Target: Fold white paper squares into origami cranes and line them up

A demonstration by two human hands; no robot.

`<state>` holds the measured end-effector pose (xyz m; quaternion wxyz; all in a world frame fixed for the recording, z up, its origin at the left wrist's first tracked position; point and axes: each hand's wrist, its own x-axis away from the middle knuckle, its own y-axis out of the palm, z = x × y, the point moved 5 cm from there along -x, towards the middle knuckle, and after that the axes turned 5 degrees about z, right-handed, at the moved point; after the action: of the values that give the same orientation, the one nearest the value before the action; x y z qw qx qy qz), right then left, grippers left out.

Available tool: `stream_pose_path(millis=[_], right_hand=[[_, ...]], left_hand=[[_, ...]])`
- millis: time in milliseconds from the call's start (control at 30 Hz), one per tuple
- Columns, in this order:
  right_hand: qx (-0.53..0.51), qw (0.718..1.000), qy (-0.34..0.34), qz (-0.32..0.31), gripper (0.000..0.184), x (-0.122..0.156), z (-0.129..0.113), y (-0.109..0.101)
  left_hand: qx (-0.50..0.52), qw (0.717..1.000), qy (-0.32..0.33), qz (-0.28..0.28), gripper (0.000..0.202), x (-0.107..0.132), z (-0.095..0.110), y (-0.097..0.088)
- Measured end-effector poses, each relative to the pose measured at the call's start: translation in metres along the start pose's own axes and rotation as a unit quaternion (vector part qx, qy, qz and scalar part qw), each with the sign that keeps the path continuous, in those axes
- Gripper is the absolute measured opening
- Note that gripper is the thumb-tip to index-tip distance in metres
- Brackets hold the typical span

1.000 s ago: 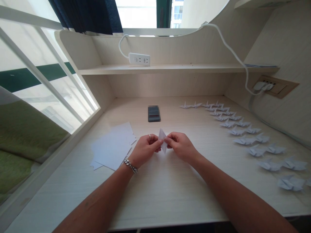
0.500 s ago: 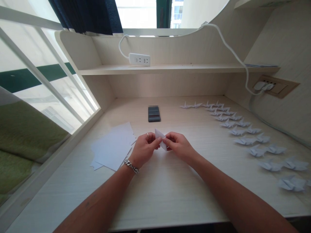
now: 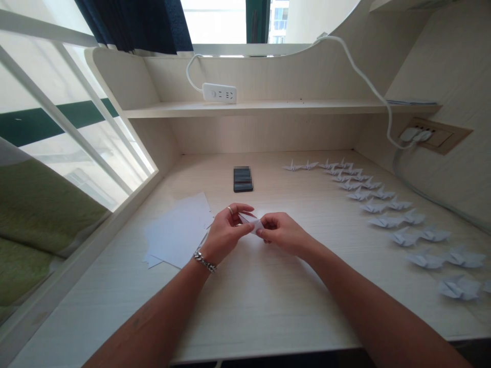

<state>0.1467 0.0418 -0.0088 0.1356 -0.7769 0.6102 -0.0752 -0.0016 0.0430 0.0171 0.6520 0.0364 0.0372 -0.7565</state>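
Note:
A small folded piece of white paper (image 3: 250,223) sits between my left hand (image 3: 226,232) and my right hand (image 3: 282,232), pinched by the fingertips of both, just above the desk. Much of it is hidden behind my fingers. My left hand wears a ring and a silver chain bracelet (image 3: 204,261). A loose stack of white paper sheets (image 3: 176,230) lies on the desk to the left of my left hand, close to its wrist. Rows of several white origami cranes (image 3: 386,222) stand to the right of my right hand.
A dark phone (image 3: 243,179), pixelated, lies on the cream desk (image 3: 261,306) beyond my hands. Above it, a white power strip (image 3: 219,93) sits on a shelf. A white cable runs to a wall socket (image 3: 422,135). A window is on the left.
The folded paper has tilted from nearly upright to lying flatter between my fingertips. My left hand has turned slightly and both hands have shifted a little.

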Motion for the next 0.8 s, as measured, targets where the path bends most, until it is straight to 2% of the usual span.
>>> stream_pose_path(millis=[100,233,333,467,633,800], right_hand=[[0.030,1.000,-0.002,-0.002,0.014,0.000,0.000,-0.002],[0.012,1.000,-0.006,0.020,0.016,-0.001,-0.002,-0.003],[-0.058,0.998,-0.005,0.039,0.017,-0.001,-0.004,-0.003],[-0.125,0.990,-0.017,0.070,0.020,-0.002,-0.008,-0.005],[-0.119,0.989,-0.026,0.088,0.022,-0.002,-0.010,-0.007],[-0.124,0.988,-0.037,0.090,0.022,0.000,-0.012,-0.005]], left_hand=[[-0.034,0.999,0.004,-0.010,0.039,-0.001,-0.001,-0.001],[-0.088,0.995,0.007,0.044,0.034,-0.004,-0.004,-0.007],[-0.022,0.997,-0.009,0.070,0.034,-0.005,-0.006,-0.009],[0.065,0.995,-0.045,0.067,0.034,-0.004,-0.006,-0.009],[0.070,0.995,-0.046,0.054,0.031,-0.003,-0.005,-0.007],[0.068,0.995,-0.029,0.066,0.029,-0.003,-0.004,-0.006]])
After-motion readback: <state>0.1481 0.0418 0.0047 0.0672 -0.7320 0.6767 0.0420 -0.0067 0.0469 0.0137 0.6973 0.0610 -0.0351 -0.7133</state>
